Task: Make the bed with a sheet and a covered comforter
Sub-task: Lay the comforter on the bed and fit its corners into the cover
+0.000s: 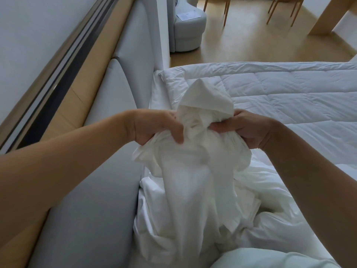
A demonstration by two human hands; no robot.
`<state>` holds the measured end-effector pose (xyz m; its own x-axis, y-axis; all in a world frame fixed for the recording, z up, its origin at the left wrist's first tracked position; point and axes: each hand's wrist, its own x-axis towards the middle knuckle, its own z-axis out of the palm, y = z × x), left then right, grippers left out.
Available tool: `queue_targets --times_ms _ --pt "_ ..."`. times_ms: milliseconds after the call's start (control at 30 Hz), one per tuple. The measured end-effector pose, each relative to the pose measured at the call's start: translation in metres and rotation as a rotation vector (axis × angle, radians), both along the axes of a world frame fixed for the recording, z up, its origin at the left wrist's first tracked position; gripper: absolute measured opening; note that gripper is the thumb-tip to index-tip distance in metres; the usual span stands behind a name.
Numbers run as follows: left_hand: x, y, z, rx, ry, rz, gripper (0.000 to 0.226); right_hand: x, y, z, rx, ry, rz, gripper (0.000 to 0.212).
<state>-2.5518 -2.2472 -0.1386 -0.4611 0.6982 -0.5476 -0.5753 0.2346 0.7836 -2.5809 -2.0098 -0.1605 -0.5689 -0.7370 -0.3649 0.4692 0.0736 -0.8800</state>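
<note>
Both hands, left (pixel 154 127) and right (pixel 245 129), clench a bunched white cover (pixel 195 161) between them, fingers (pixel 178 135) curled tight into the cloth, its corner peaking above. It hangs over the bed's near edge, hard against the padded headboard (pixel 108 151) on the left. The quilted comforter (pixel 289 97) lies spread beyond. Open floor (pixel 251 39), an armchair (pixel 188 29) and chair legs (pixel 226 10) lie past the far edge.

cover (pixel 193 171): white | comforter (pixel 289 93): white, quilted squares | headboard (pixel 108 117): pale grey | floor (pixel 251 41): tan
</note>
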Motion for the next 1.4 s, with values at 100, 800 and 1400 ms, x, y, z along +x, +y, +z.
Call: queue_targets --times_ms 100,800,1400 --pt "0.009 0.005 0.004 -0.079 0.112 -0.123 0.036 0.005 -0.006 0.001 0.01 0.052 -0.101 0.022" --pt "-0.009 -0.01 -0.015 -0.165 0.082 0.155 0.028 0.011 -0.017 0.014 0.287 -0.092 0.005 0.033" --pt "-0.004 -0.011 -0.01 0.006 0.054 0.043 0.047 0.008 -0.015 -0.005 -0.249 -0.074 0.053 0.048"
